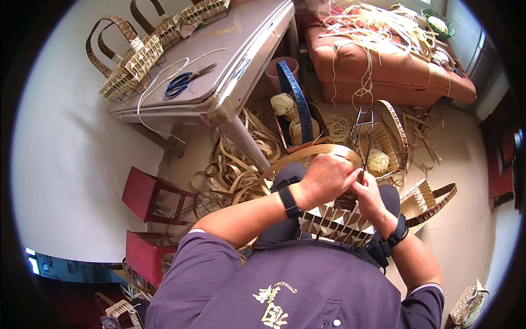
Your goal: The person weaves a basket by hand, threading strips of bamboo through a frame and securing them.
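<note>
On my lap sits a woven basket [334, 227] with a wire frame and pale and dark brown strips. Its thin wire handle [371, 131] rises beyond my hands; the lower part near them is covered in dark brown strip. My left hand [327, 178] is closed on a shiny tan flat strip [309, 151], which arcs over the knuckles and trails off to the left. Close beside it, my right hand [373, 202] pinches the handle where the dark strip is wound. The fingertips of both hands nearly meet, partly hiding the strip's end.
Scissors [186, 81] and finished baskets [134, 63] rest on the table [241, 41] at upper left. Loose strips [224, 159] pile on the floor. A blue-handled basket [298, 109] holds yarn balls. Red stools [143, 194] stand left; a sofa [367, 68] bears more strips.
</note>
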### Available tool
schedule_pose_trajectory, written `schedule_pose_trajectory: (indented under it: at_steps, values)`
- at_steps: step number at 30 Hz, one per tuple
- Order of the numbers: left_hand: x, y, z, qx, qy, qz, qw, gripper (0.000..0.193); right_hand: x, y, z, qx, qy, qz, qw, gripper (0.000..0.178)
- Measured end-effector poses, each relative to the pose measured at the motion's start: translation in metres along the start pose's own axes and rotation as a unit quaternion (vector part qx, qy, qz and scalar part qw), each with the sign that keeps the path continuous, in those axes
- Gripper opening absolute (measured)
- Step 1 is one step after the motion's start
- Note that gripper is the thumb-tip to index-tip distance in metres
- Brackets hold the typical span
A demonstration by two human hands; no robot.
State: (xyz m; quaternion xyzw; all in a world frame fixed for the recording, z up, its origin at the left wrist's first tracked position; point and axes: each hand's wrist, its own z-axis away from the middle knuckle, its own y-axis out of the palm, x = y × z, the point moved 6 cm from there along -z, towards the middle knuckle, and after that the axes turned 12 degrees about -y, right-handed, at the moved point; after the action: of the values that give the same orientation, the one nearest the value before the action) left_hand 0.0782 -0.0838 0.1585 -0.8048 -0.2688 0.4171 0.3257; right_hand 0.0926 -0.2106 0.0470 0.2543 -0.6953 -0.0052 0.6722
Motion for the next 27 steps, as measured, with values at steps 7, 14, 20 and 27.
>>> schedule_pose_trajectory:
  at_steps: [7,14,20,27]
  values:
    - [-0.009,0.001,-0.012,-0.007,0.082,0.096,0.992,0.016,0.002,-0.005,-0.003,-0.104,-0.098,0.129,0.981,0.038]
    - [0.036,0.011,0.001,-0.043,-0.222,0.162,0.960,0.024,0.001,-0.003,0.002,-0.178,-0.023,0.157,0.971,0.043]
    - [0.072,0.040,0.002,0.111,-0.284,0.210,0.929,0.033,-0.051,-0.038,-0.010,-0.125,-0.025,0.147,0.981,0.043]
    - [0.072,0.048,-0.008,0.169,-0.339,0.200,0.904,0.038,0.049,-0.020,-0.033,-0.106,-0.141,0.138,0.975,0.013]
